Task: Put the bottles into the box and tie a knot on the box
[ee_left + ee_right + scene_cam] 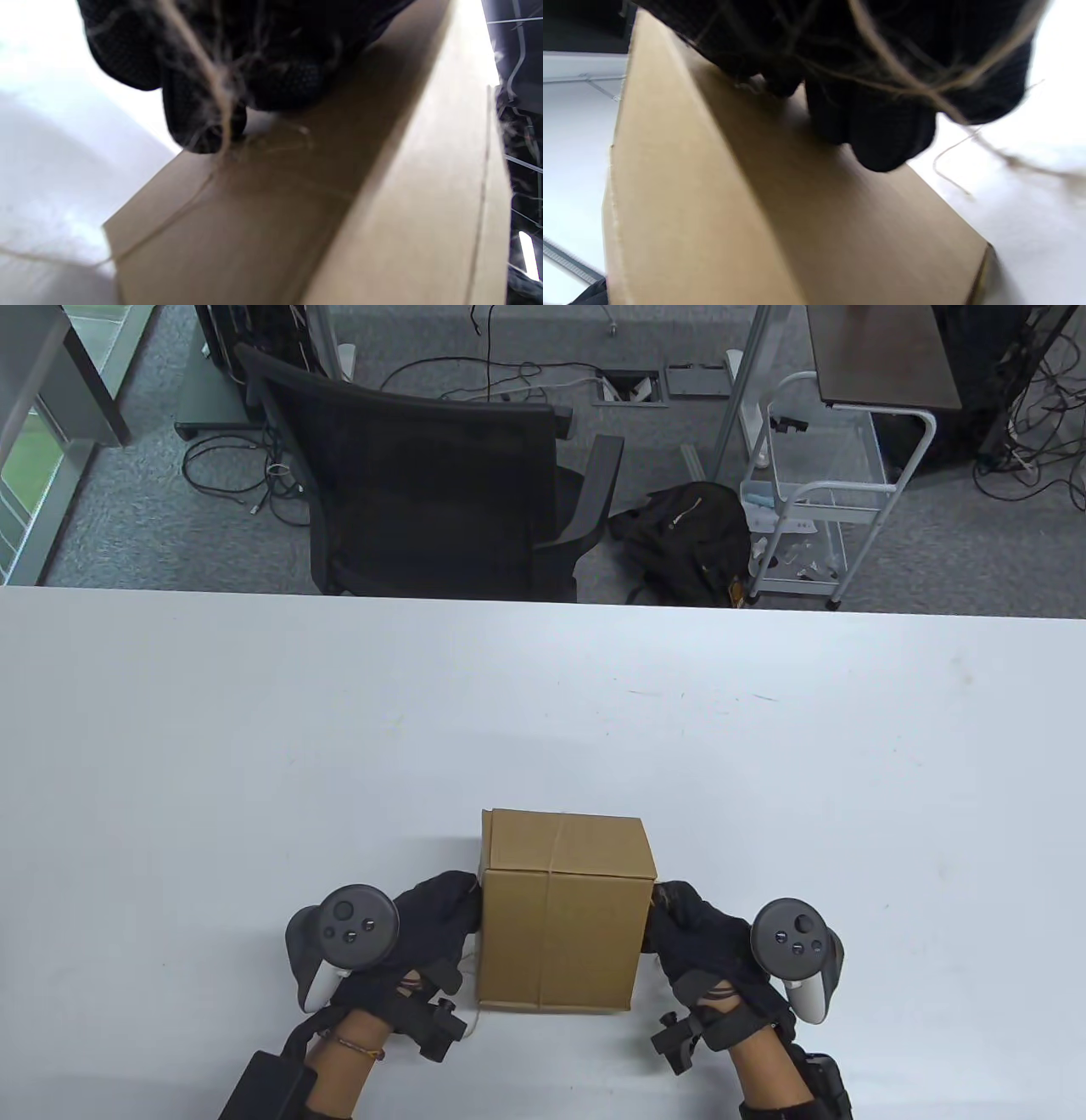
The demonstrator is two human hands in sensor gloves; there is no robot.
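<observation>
On table, closed box (560,912), hands flanking, twine (216,84) only in wrist views

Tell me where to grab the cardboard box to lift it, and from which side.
Grip the cardboard box by its two opposite upright side walls, one hand from each side, as the left hand and right hand are placed now. It is upright and closed, with flat, parallel walls; twine runs along it, so keep the fingers clear of that.

Bright even table view, soft shadows, both wrist views blurred, white glare.
</observation>
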